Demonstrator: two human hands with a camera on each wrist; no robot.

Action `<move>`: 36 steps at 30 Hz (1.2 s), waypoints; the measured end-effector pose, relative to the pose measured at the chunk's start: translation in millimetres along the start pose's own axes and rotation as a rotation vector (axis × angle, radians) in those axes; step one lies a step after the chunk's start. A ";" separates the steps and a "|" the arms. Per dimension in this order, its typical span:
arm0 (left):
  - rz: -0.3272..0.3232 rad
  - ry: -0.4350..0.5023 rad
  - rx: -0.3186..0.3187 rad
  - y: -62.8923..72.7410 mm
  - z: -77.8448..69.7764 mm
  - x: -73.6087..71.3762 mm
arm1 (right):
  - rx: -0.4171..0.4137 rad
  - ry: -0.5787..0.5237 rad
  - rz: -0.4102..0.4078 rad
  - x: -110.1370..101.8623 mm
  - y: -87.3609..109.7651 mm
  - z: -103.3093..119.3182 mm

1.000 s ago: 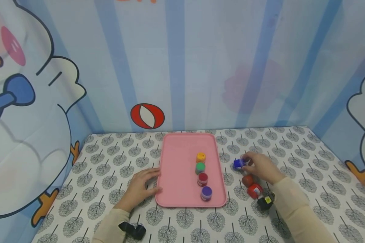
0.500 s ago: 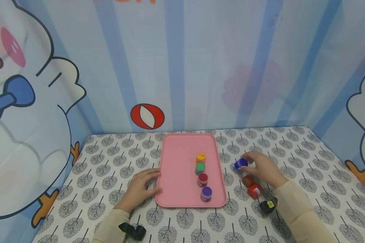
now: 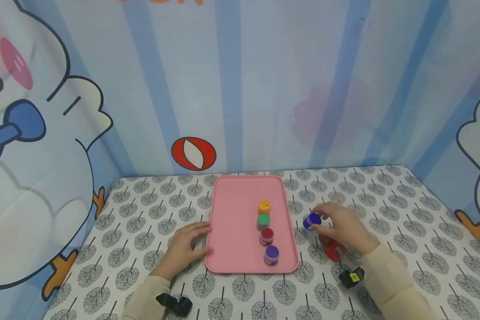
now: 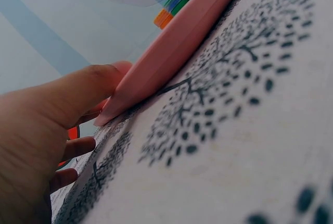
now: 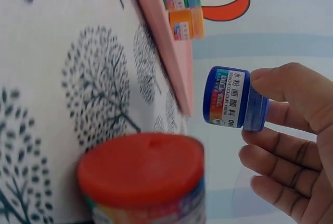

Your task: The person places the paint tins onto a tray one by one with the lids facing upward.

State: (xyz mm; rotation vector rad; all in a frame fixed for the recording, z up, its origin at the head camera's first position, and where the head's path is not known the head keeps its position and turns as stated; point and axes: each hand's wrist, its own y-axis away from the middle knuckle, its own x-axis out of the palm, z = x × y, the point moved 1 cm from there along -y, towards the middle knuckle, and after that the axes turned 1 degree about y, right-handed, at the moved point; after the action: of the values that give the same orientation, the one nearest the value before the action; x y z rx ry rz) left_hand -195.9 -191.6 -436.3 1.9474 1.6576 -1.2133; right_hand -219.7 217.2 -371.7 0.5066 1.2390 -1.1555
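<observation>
My right hand (image 3: 344, 226) pinches a blue gouache paint jar (image 5: 226, 96) by its ridged lid, between thumb and fingers. In the right wrist view that jar is off the cloth, its printed label facing the camera. A red paint jar (image 3: 335, 251) and a brownish-red one (image 3: 325, 240) stand below this hand, partly covered by it. My left hand (image 3: 186, 244) rests at the left rim of the pink tray (image 3: 236, 222), thumb and fingers spread. On the tray's right side, orange (image 3: 264, 207), green (image 3: 263, 222), dark red (image 3: 266, 236) and purple (image 3: 271, 255) paint jars form a column.
A tree-print cloth (image 3: 244, 289) covers the table, and a striped cartoon curtain (image 3: 264, 89) rises behind its back edge. Black wrist straps sit on the left sleeve (image 3: 146, 298) and the right sleeve (image 3: 392, 278).
My right hand has turned the blue jar from lying sideways to more upright and shifted slightly left and towards me. The left hand and the tray stay put.
</observation>
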 end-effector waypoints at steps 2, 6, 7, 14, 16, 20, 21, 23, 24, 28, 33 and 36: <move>-0.001 -0.001 0.002 -0.2 0.1 0.4 | -0.009 -0.001 -0.006 0.1 0.9 3.2; 0.000 -0.008 0.008 -0.7 0.9 1.5 | -0.039 0.010 -0.020 0.8 2.9 8.1; 0.001 -0.010 0.009 -0.8 1.2 1.7 | -0.045 0.009 -0.021 1.0 3.3 9.1; 0.008 -0.005 0.008 -0.7 1.5 1.8 | -0.078 0.036 -0.008 2.0 5.4 17.9; 0.010 -0.003 0.007 -0.4 1.4 1.3 | -0.079 0.056 -0.001 2.4 6.1 20.9; 0.007 -0.009 0.002 0.1 1.8 0.3 | -0.098 0.084 -0.004 4.0 5.9 27.1; 0.006 -0.012 0.002 0.2 1.9 0.0 | -0.106 0.086 -0.005 4.7 5.8 28.5; 0.004 -0.013 0.003 0.2 1.9 -0.4 | -0.122 0.088 -0.006 6.3 5.8 31.1; 0.003 -0.012 0.004 0.2 1.8 -0.6 | -0.132 0.088 -0.004 7.3 5.9 32.2; 0.003 -0.012 0.007 0.2 1.2 -0.6 | -0.166 0.083 0.003 11.5 6.4 36.3; 0.002 -0.015 0.011 0.0 0.8 -0.5 | -0.183 0.066 0.033 16.7 5.8 40.6; 0.002 -0.019 0.010 0.0 0.5 -0.3 | -0.192 0.057 0.049 19.5 5.8 42.3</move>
State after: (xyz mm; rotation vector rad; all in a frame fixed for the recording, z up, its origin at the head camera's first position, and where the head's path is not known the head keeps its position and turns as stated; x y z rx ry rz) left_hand -196.1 -192.2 -436.4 1.9368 1.6430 -1.2381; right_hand -197.0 176.6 -377.7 0.4257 1.3635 -0.9752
